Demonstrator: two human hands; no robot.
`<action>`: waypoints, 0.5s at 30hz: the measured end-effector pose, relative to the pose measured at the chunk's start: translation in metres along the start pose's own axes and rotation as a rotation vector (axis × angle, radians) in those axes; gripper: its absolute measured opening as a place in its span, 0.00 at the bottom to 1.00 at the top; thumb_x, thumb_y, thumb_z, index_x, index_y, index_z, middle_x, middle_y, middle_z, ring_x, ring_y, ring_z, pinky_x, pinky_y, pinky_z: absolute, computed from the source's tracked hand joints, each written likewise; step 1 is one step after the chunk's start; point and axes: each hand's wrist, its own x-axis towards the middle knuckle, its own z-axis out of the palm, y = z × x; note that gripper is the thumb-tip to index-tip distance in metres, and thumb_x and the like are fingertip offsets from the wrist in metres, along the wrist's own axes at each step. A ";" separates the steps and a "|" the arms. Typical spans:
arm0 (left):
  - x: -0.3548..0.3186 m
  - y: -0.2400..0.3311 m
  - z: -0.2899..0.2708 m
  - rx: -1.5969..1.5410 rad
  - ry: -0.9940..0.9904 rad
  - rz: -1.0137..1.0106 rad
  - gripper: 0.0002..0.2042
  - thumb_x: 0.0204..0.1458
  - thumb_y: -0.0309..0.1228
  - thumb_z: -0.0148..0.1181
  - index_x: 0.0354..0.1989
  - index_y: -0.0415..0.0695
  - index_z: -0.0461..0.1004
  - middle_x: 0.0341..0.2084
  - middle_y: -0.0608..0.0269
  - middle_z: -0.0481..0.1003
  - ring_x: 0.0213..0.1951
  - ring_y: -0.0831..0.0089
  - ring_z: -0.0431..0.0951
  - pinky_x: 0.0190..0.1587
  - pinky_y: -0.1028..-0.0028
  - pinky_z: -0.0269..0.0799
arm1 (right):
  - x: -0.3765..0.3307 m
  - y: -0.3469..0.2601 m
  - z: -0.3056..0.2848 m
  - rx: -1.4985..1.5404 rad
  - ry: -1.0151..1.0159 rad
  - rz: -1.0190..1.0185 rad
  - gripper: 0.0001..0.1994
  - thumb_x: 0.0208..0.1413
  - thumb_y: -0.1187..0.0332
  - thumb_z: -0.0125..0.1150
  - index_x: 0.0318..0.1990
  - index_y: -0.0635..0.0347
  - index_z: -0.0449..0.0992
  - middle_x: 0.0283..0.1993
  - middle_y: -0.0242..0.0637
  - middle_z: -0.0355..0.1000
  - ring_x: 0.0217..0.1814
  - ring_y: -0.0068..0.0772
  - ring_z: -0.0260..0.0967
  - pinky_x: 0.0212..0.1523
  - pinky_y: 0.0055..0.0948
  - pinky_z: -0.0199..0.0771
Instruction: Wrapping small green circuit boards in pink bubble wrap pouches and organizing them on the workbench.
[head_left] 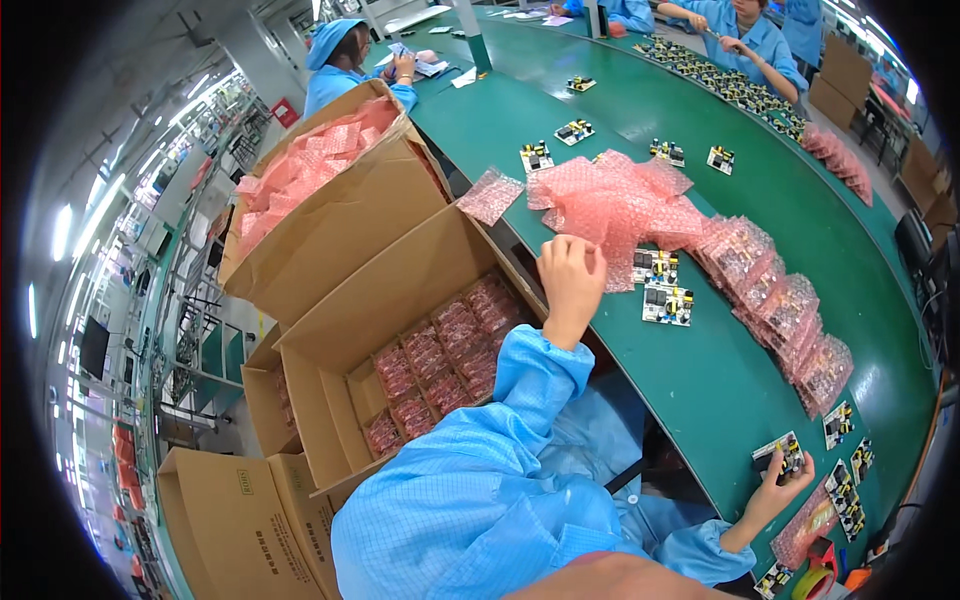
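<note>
My left hand (pixel 572 280) is over the near edge of the green bench, its fingers closed at the edge of a pink bubble-wrap bag (pixel 618 235). That bag is part of a loose heap of pink bags (pixel 620 190). Lower right, my right hand (pixel 775 492) grips a small circuit board (pixel 784 455) by its sides, with black and yellow parts facing up. Two more circuit boards (pixel 667 305) lie beside the heap. A row of bagged boards (pixel 770 285) curves along the bench from the heap toward my right hand.
Open cartons stand at left, one with bagged boards (pixel 440 360), another with pink bags (pixel 320 160). Loose boards (pixel 845 500) and tape rolls (pixel 815 580) lie by my right hand. Co-workers (pixel 350 70) sit across the far bench, near a long row of boards (pixel 720 80).
</note>
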 end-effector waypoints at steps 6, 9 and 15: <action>-0.037 0.086 -0.029 -0.889 -0.181 0.267 0.05 0.50 0.25 0.62 0.30 0.41 0.72 0.38 0.53 0.76 0.41 0.58 0.76 0.46 0.66 0.71 | 0.001 0.006 -0.013 0.165 0.058 0.063 0.15 0.69 0.64 0.54 0.55 0.65 0.67 0.47 0.37 0.72 0.47 0.25 0.69 0.46 0.23 0.68; -0.070 0.120 -0.042 -1.199 -0.444 0.171 0.05 0.51 0.26 0.62 0.31 0.40 0.72 0.39 0.52 0.76 0.41 0.60 0.77 0.45 0.69 0.71 | 0.003 0.008 -0.012 0.147 0.078 0.053 0.14 0.70 0.63 0.52 0.53 0.66 0.69 0.44 0.35 0.70 0.45 0.23 0.67 0.46 0.23 0.67; -0.101 0.130 -0.005 -0.948 -0.595 0.306 0.04 0.46 0.24 0.64 0.26 0.40 0.75 0.37 0.54 0.77 0.42 0.56 0.75 0.46 0.62 0.71 | -0.016 0.001 -0.050 0.055 0.193 0.268 0.14 0.66 0.60 0.58 0.48 0.62 0.73 0.40 0.31 0.69 0.38 0.20 0.64 0.39 0.20 0.65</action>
